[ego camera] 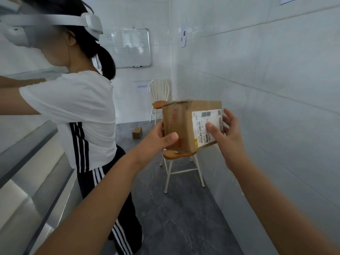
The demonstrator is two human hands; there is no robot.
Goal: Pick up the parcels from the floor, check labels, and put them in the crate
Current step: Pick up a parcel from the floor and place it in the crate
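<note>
Parcel (181, 124), a brown cardboard box, is held up in the air at chest height, well clear of the floor (174, 218), with its white label (199, 126) turned toward the camera. The left hand (156, 138) grips its left side, thumb laid across the near face. The right hand (230, 142) holds the right edge, thumb resting on the label.

This looks like the label check. The next move would be to carry the box to the crate, which is not in view, so the person will likely have to turn and find it first.

A wooden-seated chair (179, 155) stands just behind the box. A second parcel (137, 132) lies on the floor farther back, not yet picked up. Another person (79, 107) in a white shirt stands close on the left, narrowing the passage.
</note>
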